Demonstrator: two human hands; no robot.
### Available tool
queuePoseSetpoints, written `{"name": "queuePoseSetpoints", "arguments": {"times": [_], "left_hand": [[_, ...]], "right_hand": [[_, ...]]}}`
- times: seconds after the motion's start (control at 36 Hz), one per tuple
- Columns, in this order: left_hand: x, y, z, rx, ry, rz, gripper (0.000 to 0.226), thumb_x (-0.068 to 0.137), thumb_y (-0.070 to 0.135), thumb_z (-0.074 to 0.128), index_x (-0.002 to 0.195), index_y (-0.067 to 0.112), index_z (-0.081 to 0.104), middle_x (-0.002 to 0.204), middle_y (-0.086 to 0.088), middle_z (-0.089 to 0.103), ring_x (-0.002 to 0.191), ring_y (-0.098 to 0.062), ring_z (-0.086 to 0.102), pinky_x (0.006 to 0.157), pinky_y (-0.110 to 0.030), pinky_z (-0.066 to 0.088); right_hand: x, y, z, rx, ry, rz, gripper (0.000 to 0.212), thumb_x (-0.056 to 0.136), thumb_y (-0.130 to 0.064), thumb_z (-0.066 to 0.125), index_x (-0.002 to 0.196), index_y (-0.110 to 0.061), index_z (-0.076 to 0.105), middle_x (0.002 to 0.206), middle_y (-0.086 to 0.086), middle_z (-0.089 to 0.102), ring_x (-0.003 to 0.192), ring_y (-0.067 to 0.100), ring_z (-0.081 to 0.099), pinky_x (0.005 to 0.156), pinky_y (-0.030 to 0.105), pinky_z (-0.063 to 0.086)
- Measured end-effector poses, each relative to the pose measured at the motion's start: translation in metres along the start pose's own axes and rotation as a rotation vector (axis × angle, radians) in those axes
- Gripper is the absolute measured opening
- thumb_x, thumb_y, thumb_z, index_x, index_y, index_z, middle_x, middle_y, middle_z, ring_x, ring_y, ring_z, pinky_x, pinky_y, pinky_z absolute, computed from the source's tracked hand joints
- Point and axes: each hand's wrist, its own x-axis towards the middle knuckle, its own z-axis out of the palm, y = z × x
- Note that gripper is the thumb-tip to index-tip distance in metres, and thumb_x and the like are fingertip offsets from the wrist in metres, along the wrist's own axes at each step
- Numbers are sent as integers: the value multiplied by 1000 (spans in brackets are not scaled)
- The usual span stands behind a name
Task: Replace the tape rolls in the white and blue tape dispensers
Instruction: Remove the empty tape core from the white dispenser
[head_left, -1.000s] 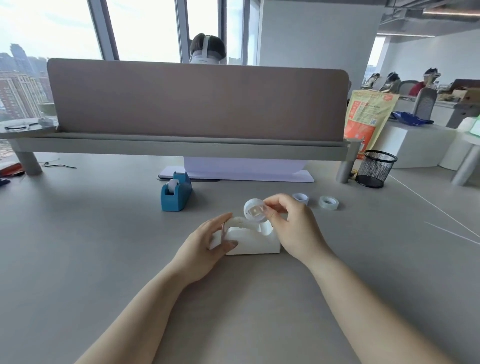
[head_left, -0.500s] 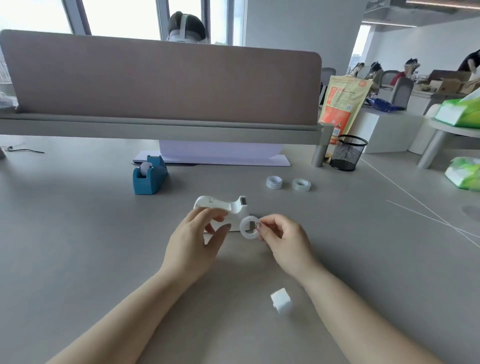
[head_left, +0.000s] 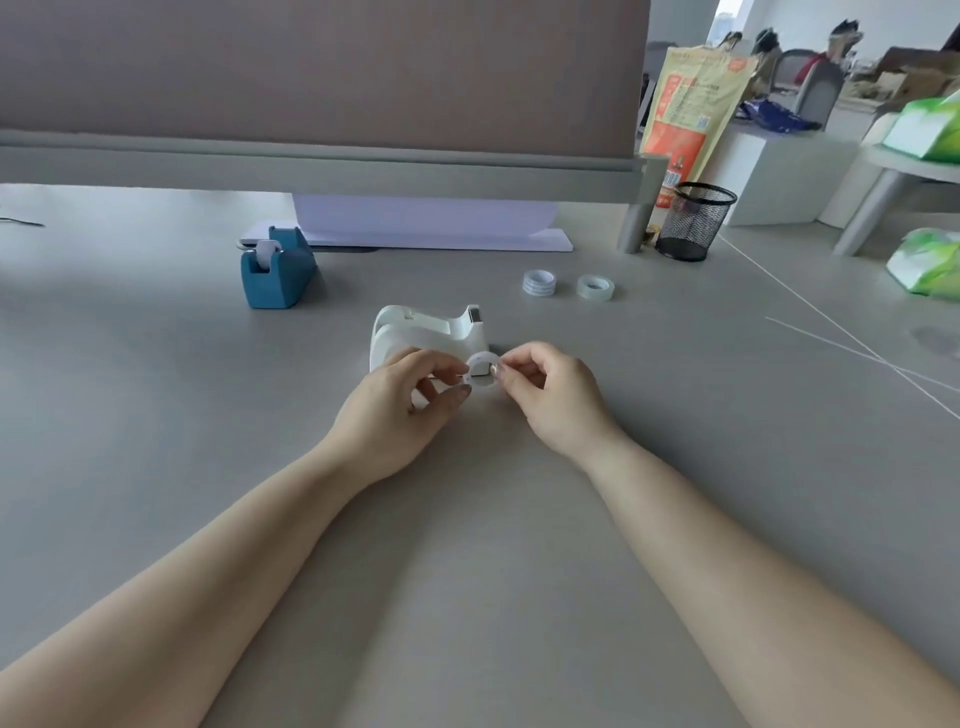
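Over the worktop (head_left: 156, 415), just before the white dispenser (head_left: 415, 332), a ring (head_left: 484, 358) was pinched by curled fingers (head_left: 457, 391) of the left hand (head_left: 395, 415) and right hand (head_left: 550, 395), apparently so that it could be cleared away.

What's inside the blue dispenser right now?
A white roll sits in the blue dispenser; only its top shows. Its lower part and hub are hidden by the dispenser's walls.

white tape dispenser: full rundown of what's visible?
The white plastic tape dispenser stands upright on the grey desk, rounded end at left, dark cutter blade raised at right. The left hand hides its lower front; contact cannot be told. A small white ring, pinched by the left hand and the right hand, sits just in front.
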Motion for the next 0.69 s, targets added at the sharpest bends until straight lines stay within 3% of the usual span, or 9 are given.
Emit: {"name": "queuePoseSetpoints", "arguments": {"times": [0.33, 0.5, 0.69], "left_hand": [[1, 0, -1, 7, -23, -14, 15, 86, 28, 63, 101, 26, 65, 97, 8, 63, 80, -5, 60, 69, -21, 45], [0, 4, -2, 26, -37, -20, 15, 87, 28, 62, 102, 25, 66, 98, 6, 63, 82, -8, 60, 71, -21, 45], [1, 8, -2, 65, -50, -27, 17, 88, 26, 61, 104, 23, 66, 101, 3, 63, 84, -12, 60, 69, -8, 39]], "right_hand": [[2, 3, 1, 30, 8, -9, 12, 87, -23, 62, 94, -14, 66, 79, -9, 63, 76, 9, 59, 71, 17, 45], [3, 3, 2, 10, 14, -19, 12, 87, -23, 63, 93, -12, 66, 75, -12, 60, 74, 9, 58, 71, 19, 45], [3, 2, 1, -10, 18, -15, 14, 86, -23, 64, 92, -10, 66, 72, -11, 59, 75, 13, 58, 76, 30, 48]]}}
